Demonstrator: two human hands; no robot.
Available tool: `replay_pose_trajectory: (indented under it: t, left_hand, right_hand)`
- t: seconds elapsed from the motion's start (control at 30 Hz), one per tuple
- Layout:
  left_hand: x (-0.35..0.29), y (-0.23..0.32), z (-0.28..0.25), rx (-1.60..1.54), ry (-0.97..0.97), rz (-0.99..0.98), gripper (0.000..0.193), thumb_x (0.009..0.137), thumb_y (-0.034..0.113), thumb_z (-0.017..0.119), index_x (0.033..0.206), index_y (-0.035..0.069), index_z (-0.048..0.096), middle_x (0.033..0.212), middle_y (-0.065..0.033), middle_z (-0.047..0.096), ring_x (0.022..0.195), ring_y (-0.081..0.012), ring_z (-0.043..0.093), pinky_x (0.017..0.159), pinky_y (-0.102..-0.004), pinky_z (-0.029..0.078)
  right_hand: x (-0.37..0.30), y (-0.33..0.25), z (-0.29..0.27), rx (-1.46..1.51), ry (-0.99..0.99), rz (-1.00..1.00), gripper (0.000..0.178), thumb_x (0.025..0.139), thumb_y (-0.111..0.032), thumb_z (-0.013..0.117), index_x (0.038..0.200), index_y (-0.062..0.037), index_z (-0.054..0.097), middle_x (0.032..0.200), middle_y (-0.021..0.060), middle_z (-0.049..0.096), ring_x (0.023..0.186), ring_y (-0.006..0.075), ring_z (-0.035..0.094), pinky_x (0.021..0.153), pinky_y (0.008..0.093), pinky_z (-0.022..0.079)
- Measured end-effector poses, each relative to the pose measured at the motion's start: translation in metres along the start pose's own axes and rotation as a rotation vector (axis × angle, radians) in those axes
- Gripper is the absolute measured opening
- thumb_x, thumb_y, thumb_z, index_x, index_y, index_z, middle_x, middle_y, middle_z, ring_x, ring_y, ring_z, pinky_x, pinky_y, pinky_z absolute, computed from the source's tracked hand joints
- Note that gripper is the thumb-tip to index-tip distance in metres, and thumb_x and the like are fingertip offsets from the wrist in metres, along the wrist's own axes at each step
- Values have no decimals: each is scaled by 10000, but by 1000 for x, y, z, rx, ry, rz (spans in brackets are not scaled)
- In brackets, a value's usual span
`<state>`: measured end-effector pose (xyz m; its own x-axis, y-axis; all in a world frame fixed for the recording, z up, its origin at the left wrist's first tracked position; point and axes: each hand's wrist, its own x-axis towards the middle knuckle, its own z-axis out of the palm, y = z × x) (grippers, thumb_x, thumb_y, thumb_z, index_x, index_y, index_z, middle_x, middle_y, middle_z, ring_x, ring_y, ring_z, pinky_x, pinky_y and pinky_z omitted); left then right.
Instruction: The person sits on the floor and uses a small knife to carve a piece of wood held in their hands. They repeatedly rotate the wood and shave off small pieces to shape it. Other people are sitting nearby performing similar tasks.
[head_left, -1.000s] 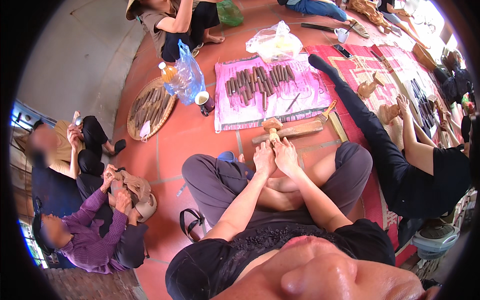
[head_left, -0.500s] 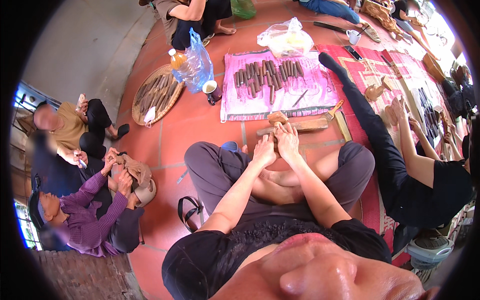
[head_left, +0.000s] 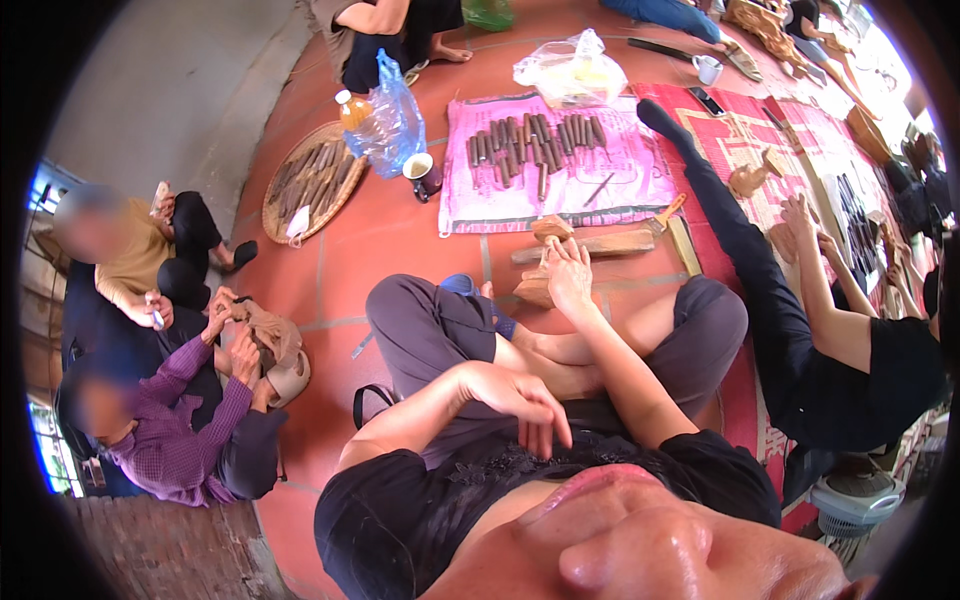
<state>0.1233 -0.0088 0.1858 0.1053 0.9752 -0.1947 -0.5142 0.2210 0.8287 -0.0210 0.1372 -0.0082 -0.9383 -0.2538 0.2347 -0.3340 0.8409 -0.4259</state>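
Note:
My right hand (head_left: 570,278) is closed around a light-brown piece of carved wood (head_left: 551,229) in front of my crossed legs. Its rounded top shows above the fingers and a wider end shows below; the middle is covered by the hand. My left hand (head_left: 515,400) hangs bent at the wrist near my chest, holding nothing, with its fingers loosely apart. Just beyond the carved wood lies a wooden beam (head_left: 620,244), with a flat brush (head_left: 668,212) at its right end. Farther off, several carving tools with brown handles (head_left: 542,182) are spread on a pink sack (head_left: 465,215).
Left of the sack stand a cup (head_left: 422,180), a blue plastic bag (head_left: 390,125), a bottle (head_left: 352,108) and a round basket (head_left: 275,225) of wooden-handled tools. A white bag (head_left: 570,75) lies behind. People sit on both sides; one person's leg (head_left: 695,190) stretches along the red mat (head_left: 740,130).
My left hand has let go of the carved wood and drawn back toward my chest. My right hand stays on the wood, which now shows more at its lower end.

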Motion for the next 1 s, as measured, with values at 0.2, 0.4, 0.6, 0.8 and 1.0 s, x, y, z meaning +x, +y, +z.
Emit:
replay_pose_trajectory:
  t: [0.2,0.4,0.6,0.8,1.0]
  left_hand:
    - [-4,19,0,23,-11,-45,504,1060,419,508,1327,0,599,1191,-151,703,1056,-206,690,905,-360,565]
    - [-35,-44,-129,320,1576,268,523,957,288,704,1405,67,549,1186,-100,672,1009,-158,642,901,-311,526]
    - [29,-93,-193,506,1639,-129,594,996,391,566,1479,58,474,1473,-267,474,1361,-394,487,1138,-433,376]
    - [40,-109,-196,342,1546,-22,570,1000,350,542,1520,160,406,1522,-264,406,1394,-411,439,1158,-457,358]
    - [34,-132,-207,366,1650,54,554,950,273,563,1474,116,474,1388,-158,582,1184,-254,606,872,-350,547]
  right_hand:
    - [0,13,3,-29,-12,28,455,976,-186,483,1392,-22,566,1456,118,570,1430,373,411,1200,540,241]
    - [-1,0,-1,-31,54,12,453,974,-175,523,1403,-32,559,1428,121,590,1402,380,444,1181,532,277]
    - [1,15,-1,-49,58,34,451,970,-177,538,1400,-46,567,1411,110,606,1387,380,462,1174,527,294]
    - [-24,9,-21,47,-77,90,380,993,-185,544,1341,-49,614,1399,104,615,1376,375,476,1163,515,315]
    - [-14,0,-15,22,-84,37,372,981,-149,547,1328,-41,625,1397,117,614,1353,407,490,1129,528,359]
